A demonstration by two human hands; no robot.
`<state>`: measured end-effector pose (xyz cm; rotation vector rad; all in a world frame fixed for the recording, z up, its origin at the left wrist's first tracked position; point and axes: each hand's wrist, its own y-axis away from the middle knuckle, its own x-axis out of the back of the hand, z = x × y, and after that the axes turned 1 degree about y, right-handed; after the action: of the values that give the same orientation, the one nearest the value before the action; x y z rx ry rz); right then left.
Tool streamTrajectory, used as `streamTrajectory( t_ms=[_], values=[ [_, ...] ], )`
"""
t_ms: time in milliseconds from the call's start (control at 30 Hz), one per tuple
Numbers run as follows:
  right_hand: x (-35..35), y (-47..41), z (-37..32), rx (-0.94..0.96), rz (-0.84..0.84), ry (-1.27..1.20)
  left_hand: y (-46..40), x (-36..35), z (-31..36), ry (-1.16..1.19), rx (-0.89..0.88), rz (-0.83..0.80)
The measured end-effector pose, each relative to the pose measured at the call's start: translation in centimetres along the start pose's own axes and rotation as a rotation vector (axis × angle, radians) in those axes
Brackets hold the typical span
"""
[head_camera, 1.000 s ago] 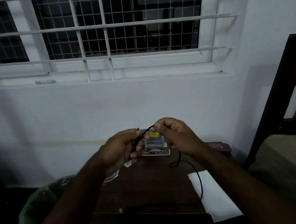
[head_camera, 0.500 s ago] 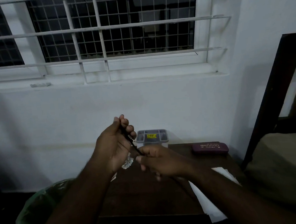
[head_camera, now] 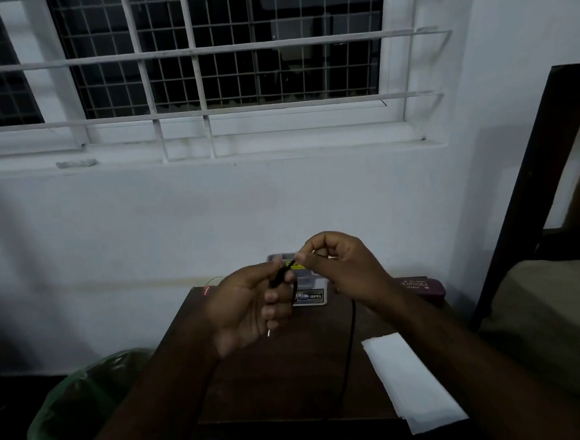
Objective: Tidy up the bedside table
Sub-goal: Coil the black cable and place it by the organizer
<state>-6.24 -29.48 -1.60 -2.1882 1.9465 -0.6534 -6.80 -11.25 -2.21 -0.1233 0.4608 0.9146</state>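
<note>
Above the dark wooden bedside table [head_camera: 282, 375], both my hands hold a thin black cable [head_camera: 350, 332]. My left hand [head_camera: 250, 308] is closed around a coiled part of it, with a small metal plug tip poking out below the fingers. My right hand [head_camera: 340, 268] pinches the cable a little higher and to the right. The rest of the cable hangs down to the table's front edge. Behind my hands a grey plastic organiser box [head_camera: 312, 292] stands at the table's back, partly hidden.
A maroon spectacle case [head_camera: 423, 287] lies at the back right and a white folded paper [head_camera: 409, 379] overhangs the front right corner. A green-lined waste bin [head_camera: 78, 406] stands left of the table. A bed with a dark frame [head_camera: 533, 189] is to the right, the white wall behind.
My right hand has risen from low over the table to pinch the cable above and right of my left hand. The cable's loose end now hangs down again.
</note>
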Motion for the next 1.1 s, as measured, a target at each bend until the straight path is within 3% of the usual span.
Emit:
streamTrajectory(
  t_ms=[100,200,367,467,567,633,667,767,867,1000,1100],
  values=[
    [-0.7,0.3,1.3,-0.083,0.010,-0.032,0.1,0.1,0.2,0.274,-0.040,-0.135],
    [-2.0,0.9,2.6,-0.142,-0.091,0.057,-0.3,-0.4,0.5,0.398,-0.146,-0.156],
    [-3.7,2.4,2.1,-0.208,-0.364,0.163,-1.7,-0.1,0.7,0.391,-0.515,0.228],
    [-3.7,2.9,0.9,-0.184,-0.475,0.249,-2.0,1.2,0.5,0.143,-0.676,0.475],
    [-3.2,2.8,-0.9,-0.107,-0.474,0.284,-1.7,2.2,-0.1,-0.467,-0.753,0.690],
    [-2.8,2.3,-2.1,-0.007,-0.407,0.261,-1.3,2.3,-0.6,-0.799,-0.682,0.620],
    [-2.4,1.9,-2.4,0.039,-0.351,0.262,-1.0,2.2,-0.8,-0.838,-0.577,0.542],
    [-0.8,0.7,-1.9,0.125,-0.155,0.293,-0.1,1.2,-1.1,-0.450,-0.188,0.225],
    [0.3,0.0,0.0,0.099,-0.014,0.251,0.6,1.0,-0.7,-0.105,-0.015,-0.029],
    [-0.7,0.3,2.0,-0.041,-0.091,0.216,0.5,0.7,0.3,0.231,-0.154,-0.161],
    [-2.1,1.2,2.5,-0.090,-0.302,0.461,-0.8,1.0,0.5,0.319,-0.365,0.061]
  ],
)
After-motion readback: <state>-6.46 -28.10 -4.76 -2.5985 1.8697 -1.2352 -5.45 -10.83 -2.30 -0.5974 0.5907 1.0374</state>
